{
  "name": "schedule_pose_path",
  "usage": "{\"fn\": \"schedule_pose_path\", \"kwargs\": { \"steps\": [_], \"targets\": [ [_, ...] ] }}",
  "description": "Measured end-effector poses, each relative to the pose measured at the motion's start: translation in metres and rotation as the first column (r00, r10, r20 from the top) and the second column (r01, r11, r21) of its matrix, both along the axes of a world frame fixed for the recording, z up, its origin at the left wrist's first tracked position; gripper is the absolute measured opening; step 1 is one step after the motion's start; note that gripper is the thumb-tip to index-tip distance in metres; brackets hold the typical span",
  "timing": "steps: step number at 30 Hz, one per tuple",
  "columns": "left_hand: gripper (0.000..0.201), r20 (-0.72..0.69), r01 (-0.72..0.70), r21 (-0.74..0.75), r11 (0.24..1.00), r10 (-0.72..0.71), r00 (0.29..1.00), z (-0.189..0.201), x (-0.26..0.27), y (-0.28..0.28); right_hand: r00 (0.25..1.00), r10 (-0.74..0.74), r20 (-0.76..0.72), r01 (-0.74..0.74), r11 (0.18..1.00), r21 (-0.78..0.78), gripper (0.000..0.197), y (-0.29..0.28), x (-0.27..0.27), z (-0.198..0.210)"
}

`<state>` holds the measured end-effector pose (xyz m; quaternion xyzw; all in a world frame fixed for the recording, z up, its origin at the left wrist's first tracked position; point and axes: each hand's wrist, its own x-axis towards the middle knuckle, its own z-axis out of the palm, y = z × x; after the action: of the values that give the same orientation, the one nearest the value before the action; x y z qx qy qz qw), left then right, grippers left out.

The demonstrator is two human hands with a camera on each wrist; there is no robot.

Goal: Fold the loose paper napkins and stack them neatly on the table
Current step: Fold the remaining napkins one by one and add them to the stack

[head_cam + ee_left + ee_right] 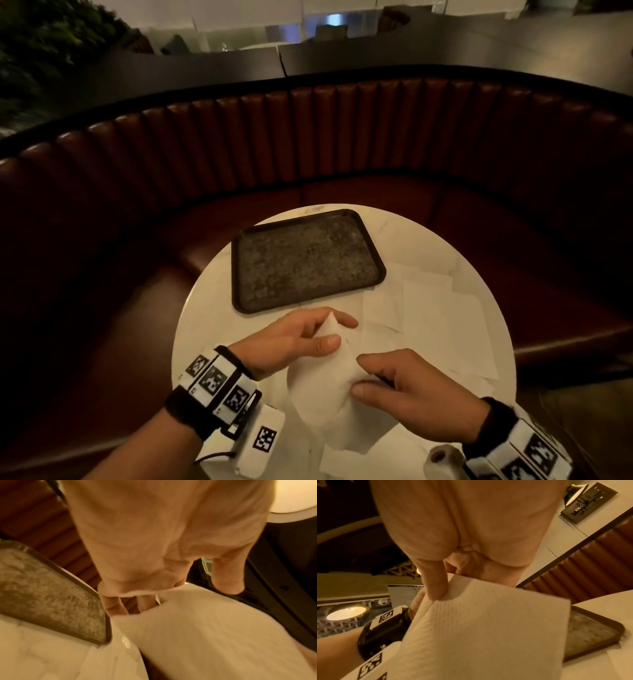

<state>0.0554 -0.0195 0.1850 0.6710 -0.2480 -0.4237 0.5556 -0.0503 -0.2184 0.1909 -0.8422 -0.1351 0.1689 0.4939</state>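
Note:
A white paper napkin [322, 387] hangs above the near side of the round white table [202, 308], held between both hands. My left hand [332, 330] pinches its upper corner between thumb and fingers. My right hand [358, 375] pinches its right edge with thumb and forefinger. In the right wrist view the napkin [479, 635] spreads out below the thumb [435, 586]. In the left wrist view the napkin [205, 635] curves away under the fingers [116, 605]. Several loose napkins [442, 318] lie flat and overlapping on the table's right side.
An empty dark tray [305, 262] sits at the table's far middle. A paper roll [442, 459] stands at the near edge by my right wrist. Another napkin [359, 459] lies flat at the near edge. A curved brown bench [308, 137] wraps round the table.

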Motion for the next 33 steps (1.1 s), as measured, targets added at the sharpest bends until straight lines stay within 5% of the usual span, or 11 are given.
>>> {"fn": "schedule_pose_path", "kwargs": {
  "steps": [4, 7, 14, 23, 28, 33],
  "targets": [
    [0.028, 0.208, -0.204, -0.044, 0.978, 0.209, 0.956, 0.003, -0.004, -0.001, 0.995, -0.058, -0.079, 0.059, 0.998, 0.003, 0.022, -0.01, -0.004, -0.006],
    [0.026, 0.406, -0.177, -0.038, 0.983, 0.177, 0.897, 0.019, -0.016, 0.001, 0.982, -0.158, -0.099, 0.166, 0.983, 0.077, 0.032, -0.009, -0.003, -0.008],
    [0.016, 0.744, -0.252, -0.046, 0.967, 0.201, 0.637, 0.044, -0.036, 0.004, 0.941, -0.334, 0.047, 0.31, 0.913, 0.264, 0.015, 0.02, 0.013, 0.004],
    [0.005, 0.766, -0.435, -0.102, 0.895, 0.35, 0.54, 0.047, -0.037, 0.013, 0.944, -0.319, 0.082, 0.295, 0.931, 0.217, 0.011, 0.03, 0.007, 0.002],
    [0.008, 0.702, -0.641, -0.128, 0.757, 0.526, 0.48, 0.029, -0.032, 0.04, 0.95, -0.306, -0.054, 0.311, 0.94, 0.141, 0.014, 0.014, -0.011, -0.017],
    [0.016, 0.452, -0.83, -0.119, 0.545, 0.774, 0.443, -0.029, -0.065, 0.074, 0.941, -0.297, -0.162, 0.314, 0.946, 0.086, 0.018, 0.003, -0.009, -0.038]
  ]
}}
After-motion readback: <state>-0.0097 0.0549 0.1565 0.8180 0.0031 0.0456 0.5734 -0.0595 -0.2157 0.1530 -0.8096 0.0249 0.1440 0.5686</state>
